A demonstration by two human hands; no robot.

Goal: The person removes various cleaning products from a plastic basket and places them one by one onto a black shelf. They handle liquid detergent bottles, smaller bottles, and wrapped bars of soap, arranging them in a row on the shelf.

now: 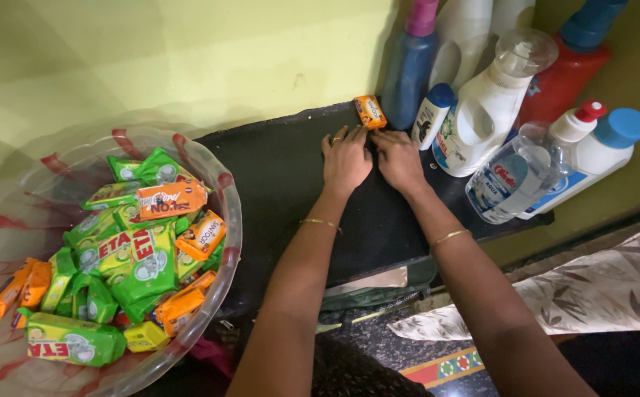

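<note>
My left hand (346, 158) and my right hand (399, 158) rest side by side, palms down, on a black shelf top (276, 176). Both sets of fingertips touch or nearly touch a small orange soap packet (370, 112) that lies flat near the wall. Neither hand grips anything; the fingers lie loosely together. A gold bangle sits on each wrist, and a ring on my left hand.
A clear plastic tub with red streaks (224, 220) at the left holds several green and orange soap packets (136, 257). Cleaning bottles stand at the right: a blue one (408, 73), white ones (485, 110), a red one (562, 81), a clear one (511, 180). Patterned cloth (599, 294) lies below right.
</note>
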